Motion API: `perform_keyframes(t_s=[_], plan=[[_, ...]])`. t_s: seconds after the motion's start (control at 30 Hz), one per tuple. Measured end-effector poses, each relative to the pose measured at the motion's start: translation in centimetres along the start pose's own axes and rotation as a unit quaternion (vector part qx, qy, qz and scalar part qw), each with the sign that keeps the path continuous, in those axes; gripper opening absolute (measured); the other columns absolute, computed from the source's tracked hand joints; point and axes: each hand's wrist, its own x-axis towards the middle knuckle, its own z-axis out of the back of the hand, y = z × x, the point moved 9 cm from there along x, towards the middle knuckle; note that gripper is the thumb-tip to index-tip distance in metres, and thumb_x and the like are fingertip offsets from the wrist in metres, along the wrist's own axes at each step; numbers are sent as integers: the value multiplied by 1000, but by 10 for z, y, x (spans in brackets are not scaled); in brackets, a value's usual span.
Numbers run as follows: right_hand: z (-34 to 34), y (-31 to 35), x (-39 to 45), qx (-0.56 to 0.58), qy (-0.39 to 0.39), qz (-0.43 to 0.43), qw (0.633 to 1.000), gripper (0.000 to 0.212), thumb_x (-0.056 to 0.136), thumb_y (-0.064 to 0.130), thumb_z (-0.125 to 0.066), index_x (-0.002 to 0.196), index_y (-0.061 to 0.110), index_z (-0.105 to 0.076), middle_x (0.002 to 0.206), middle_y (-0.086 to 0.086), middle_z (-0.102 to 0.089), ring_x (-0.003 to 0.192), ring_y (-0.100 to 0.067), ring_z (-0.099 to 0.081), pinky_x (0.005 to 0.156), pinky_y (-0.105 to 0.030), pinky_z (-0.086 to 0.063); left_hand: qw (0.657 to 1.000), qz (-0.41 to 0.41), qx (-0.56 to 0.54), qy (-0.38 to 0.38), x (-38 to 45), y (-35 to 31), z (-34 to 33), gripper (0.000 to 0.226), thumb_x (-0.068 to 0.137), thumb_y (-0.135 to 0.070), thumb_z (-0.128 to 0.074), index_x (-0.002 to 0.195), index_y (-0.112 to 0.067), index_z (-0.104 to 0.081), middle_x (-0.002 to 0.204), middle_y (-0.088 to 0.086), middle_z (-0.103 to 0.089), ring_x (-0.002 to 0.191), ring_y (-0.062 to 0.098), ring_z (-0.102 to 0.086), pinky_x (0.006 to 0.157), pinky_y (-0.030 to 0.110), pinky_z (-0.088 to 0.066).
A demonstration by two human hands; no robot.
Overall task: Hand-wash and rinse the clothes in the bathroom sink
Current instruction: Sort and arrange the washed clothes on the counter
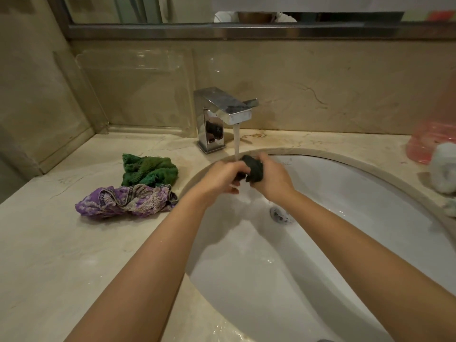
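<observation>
1 dark cloth (254, 169), bunched, gripped by left hand (222, 177) and right hand (272, 180) under running faucet (223, 112); 2 garments on countertop (49, 243): green towel (149, 170), purple patterned cloth (125, 199). No legible writing.

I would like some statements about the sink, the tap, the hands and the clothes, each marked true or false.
1. Water runs from the tap. True.
2. Both hands grip a dark cloth under the stream. True: the left hand and the right hand both hold it.
3. The green cloth lies inside the sink. False: it lies on the counter, left of the sink.
4. The purple cloth is held in the left hand. False: it lies on the counter, in front of the green cloth.
5. The drain is visible in the sink. True.
</observation>
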Motion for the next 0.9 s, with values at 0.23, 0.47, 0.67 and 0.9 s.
perform_keyframes(t_s=[0.23,0.47,0.67,0.9], plan=[[-26,11,-21,523,182,-102,826,71,77,-15,-61,139,9,-36,126,-16,-51,113,-30,-56,97,-43,-50,993,-82,-33,-81,1,-11,14,44,89,-28,-69,128,-15,-55,119,5,-66,108,21,-63,87,35,-55],[-19,28,-26,575,111,-101,804,31,93,-10,-50,119,7,-49,116,-15,-60,108,-31,-61,79,-36,-57,969,-49,-108,-215,4,-3,40,30,100,-22,-49,127,-10,-53,118,9,-64,111,27,-61,101,45,-47],[-10,18,-25,477,7,-108,873,26,93,15,-63,115,3,-66,81,0,-63,67,-9,-55,62,-21,-51,900,0,-386,-202,2,9,41,32,104,-37,-35,118,-16,-54,118,12,-63,105,26,-61,91,40,-50],[-21,23,-31,494,83,-132,855,15,92,8,-61,106,5,-57,74,-8,-61,58,-12,-58,58,-25,-53,979,-41,-184,-74,2,-7,17,49,90,-37,-64,133,-19,-49,120,10,-63,105,24,-63,93,39,-53]])
